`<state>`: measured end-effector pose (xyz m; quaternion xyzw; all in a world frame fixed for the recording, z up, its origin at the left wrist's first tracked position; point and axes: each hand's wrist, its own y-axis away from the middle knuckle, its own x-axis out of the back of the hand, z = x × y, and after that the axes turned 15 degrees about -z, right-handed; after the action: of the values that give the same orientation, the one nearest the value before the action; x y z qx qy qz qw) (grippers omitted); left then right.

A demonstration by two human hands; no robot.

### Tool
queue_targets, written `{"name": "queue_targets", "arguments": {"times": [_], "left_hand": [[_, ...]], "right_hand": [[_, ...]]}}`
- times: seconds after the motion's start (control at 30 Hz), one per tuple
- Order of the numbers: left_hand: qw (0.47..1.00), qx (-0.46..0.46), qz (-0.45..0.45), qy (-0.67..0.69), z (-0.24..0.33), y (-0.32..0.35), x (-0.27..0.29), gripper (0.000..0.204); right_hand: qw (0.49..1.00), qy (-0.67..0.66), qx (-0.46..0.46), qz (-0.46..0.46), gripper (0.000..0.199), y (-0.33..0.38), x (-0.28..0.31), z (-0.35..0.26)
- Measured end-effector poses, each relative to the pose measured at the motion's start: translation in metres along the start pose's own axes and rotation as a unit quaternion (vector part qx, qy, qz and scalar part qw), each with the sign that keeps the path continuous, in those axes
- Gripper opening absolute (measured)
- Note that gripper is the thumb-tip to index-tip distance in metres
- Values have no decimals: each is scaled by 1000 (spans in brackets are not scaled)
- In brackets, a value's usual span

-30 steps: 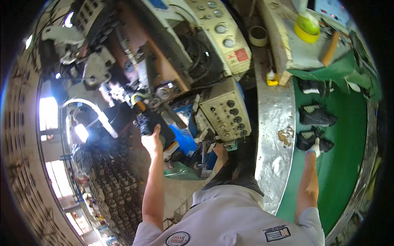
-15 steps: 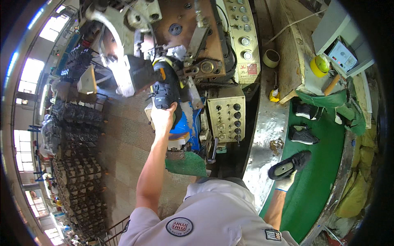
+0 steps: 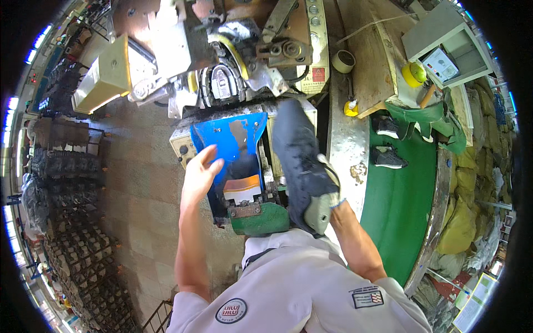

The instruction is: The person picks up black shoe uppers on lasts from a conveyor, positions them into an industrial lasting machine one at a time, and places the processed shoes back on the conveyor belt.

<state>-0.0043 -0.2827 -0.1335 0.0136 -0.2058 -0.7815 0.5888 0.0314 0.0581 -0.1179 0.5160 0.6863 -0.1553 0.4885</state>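
Note:
My right hand [image 3: 332, 180], in a pale glove, grips a black lace-up shoe [image 3: 297, 150] from its right side. The shoe points toe away from me. A grey-green last with a small hole [image 3: 318, 215] shows at its heel end. My left hand [image 3: 201, 176] is bare and empty, its thumb and fingers apart, beside a blue machine guard [image 3: 225, 133]. Past that guard, the metal clamp [image 3: 224, 83] of the machine holds no shoe. An orange and white pad [image 3: 242, 187] sits on the guard's near part, above a green flap [image 3: 260, 219].
To the right, a metal ledge [image 3: 347, 139] borders a green belt [image 3: 397, 216] with two dark shoes [image 3: 388, 157] on it. A yellow tape measure [image 3: 351, 108] and a tape roll [image 3: 343, 61] lie beyond. Racks of shoes [image 3: 78, 244] stand at left.
My left hand has let go of a black shoe at the machine and drawn back; that shoe is out of sight. My right hand has brought its shoe from over the belt to the machine front.

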Motion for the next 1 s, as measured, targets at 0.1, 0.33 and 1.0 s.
{"name": "queue_targets", "arguments": {"times": [0.1, 0.33, 1.0], "left_hand": [[954, -37, -99, 280, 66, -25, -20, 50], [948, -73, -19, 309, 46, -71, 14, 15], [939, -50, 140, 309, 47, -92, 19, 39]], "right_hand": [[996, 86, 10, 12, 40, -28, -51, 10], [963, 244, 108, -30, 39, -101, -39, 42], [976, 151, 156, 26, 41, -203, -88, 69]]}}
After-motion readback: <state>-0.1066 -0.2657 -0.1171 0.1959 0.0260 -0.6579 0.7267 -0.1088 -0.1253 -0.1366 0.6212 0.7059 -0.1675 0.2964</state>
